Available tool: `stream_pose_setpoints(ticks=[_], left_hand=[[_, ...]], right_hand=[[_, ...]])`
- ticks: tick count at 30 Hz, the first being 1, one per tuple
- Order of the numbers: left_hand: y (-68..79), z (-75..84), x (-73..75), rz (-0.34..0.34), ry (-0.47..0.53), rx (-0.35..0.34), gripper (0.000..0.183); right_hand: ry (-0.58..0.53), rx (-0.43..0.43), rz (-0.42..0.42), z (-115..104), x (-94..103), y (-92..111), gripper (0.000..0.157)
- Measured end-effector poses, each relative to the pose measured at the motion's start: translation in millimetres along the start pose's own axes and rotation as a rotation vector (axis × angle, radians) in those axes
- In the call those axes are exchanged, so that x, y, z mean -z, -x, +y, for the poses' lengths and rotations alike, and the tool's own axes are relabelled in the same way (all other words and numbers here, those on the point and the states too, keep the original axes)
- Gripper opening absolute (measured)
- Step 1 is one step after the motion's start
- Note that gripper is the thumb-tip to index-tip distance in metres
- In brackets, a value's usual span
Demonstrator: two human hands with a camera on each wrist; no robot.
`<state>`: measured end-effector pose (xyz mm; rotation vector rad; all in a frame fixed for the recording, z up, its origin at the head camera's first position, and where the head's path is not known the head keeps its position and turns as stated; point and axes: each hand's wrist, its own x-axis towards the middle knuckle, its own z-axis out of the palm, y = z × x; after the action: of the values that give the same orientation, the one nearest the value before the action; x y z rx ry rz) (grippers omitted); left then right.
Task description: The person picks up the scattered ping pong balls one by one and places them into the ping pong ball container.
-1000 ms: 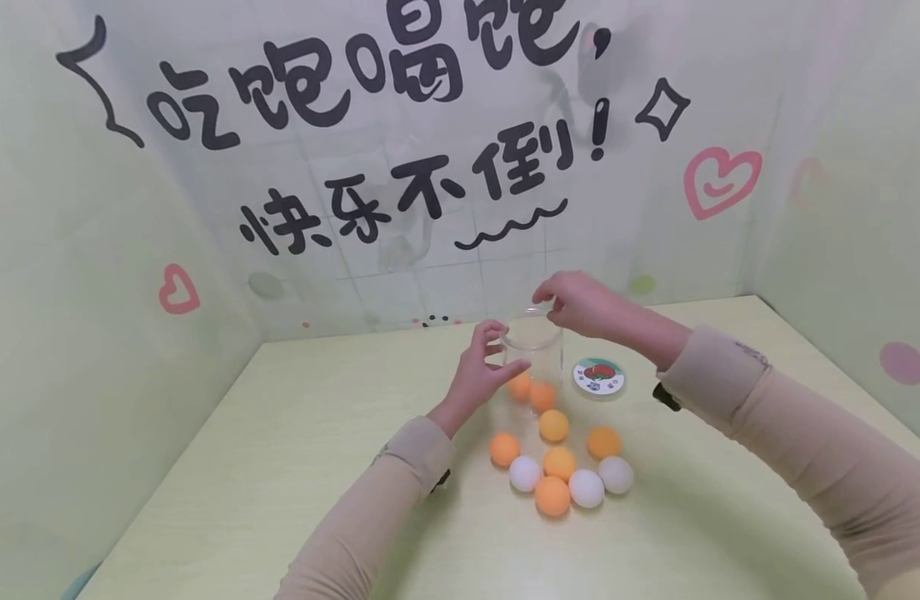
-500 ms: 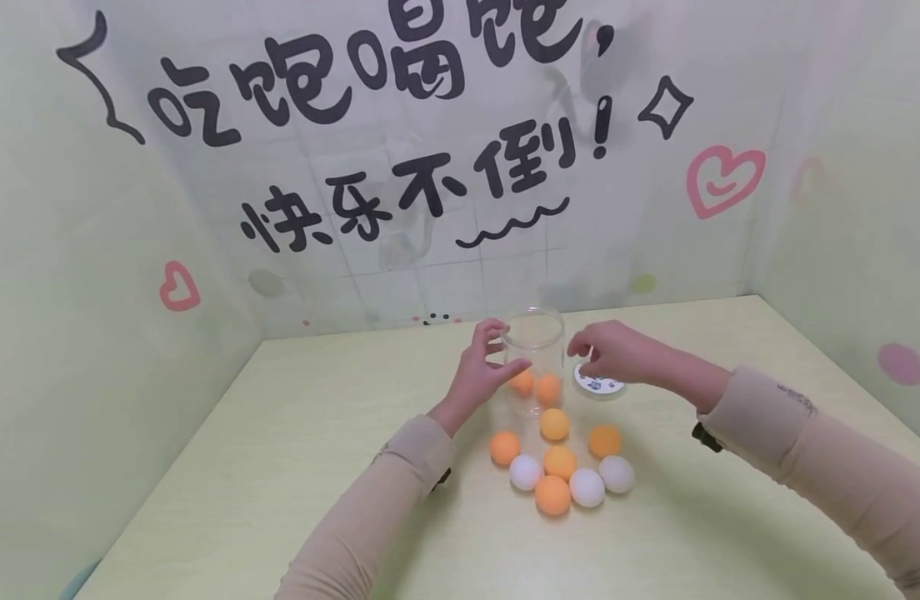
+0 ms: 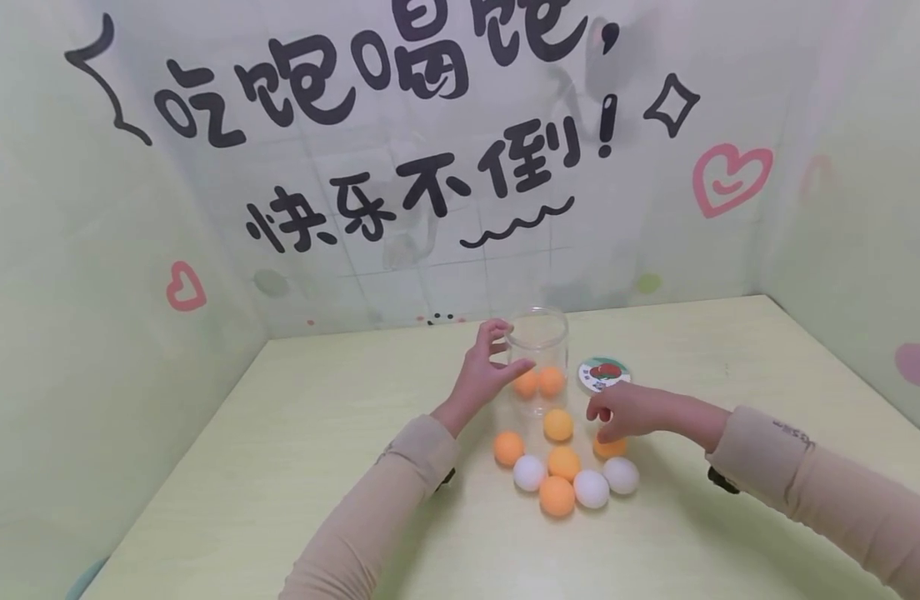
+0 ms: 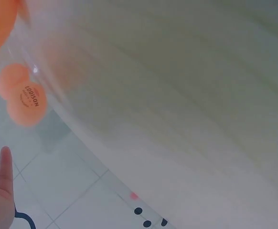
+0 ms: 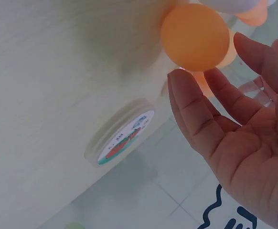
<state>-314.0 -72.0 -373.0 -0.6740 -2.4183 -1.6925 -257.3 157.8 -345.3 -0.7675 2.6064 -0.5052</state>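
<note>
A clear cylindrical jar [image 3: 538, 340] stands upright on the table with two orange ping-pong balls [image 3: 552, 382] inside it. My left hand [image 3: 481, 371] holds the jar from its left side, thumb in front and fingers toward the back. Those balls also show through the wall in the left wrist view, one printed EDDISON [image 4: 26, 104]. My right hand [image 3: 623, 410] is over an orange ping-pong ball [image 5: 195, 37] at the right of the loose group. Its thumb and fingers are spread about that ball, with no firm grip to be seen.
In front of the jar lie several loose balls, orange ones [image 3: 557, 497] and white ones [image 3: 591, 489]. A round, flat lid-like disc [image 3: 604, 373] with a red picture rests right of the jar. A printed wall [image 3: 400, 283] rises behind the table.
My right hand has moved down from the jar's rim, past the disc, to the right-hand orange ball. The balls inside the jar have shifted slightly. My left hand stays at the jar.
</note>
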Motion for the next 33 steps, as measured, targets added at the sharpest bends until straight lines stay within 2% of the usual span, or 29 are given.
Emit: stream_pose_setpoints(ticks=[9,17,24,29,33], left_hand=[[0.8,2.3,-1.2,0.004,0.001,-0.020,0.057],[0.4,2.0,-0.2,0.003,0.003,-0.006,0.058],[0.8,1.2,-0.2,0.001,0.002,-0.005,0.057],[0.2,0.5,-0.6,0.001,-0.001,0.000,0.057],[0.1,0.2,-0.4,0.002,-0.006,0.008,0.057]], right_hand=[[-0.023,-0.024,0.036,3,-8.5,-1,0.025],[-0.021,-0.157,0.113,10,-10.0,-3,0.025],[-0.131,-0.237,0.069,19,-11.0,-6,0.024],[-0.138,-0.207,0.064,22,-10.2,-4,0.024],[-0.100,-0.163,0.083,21,-7.2,-5,0.022]])
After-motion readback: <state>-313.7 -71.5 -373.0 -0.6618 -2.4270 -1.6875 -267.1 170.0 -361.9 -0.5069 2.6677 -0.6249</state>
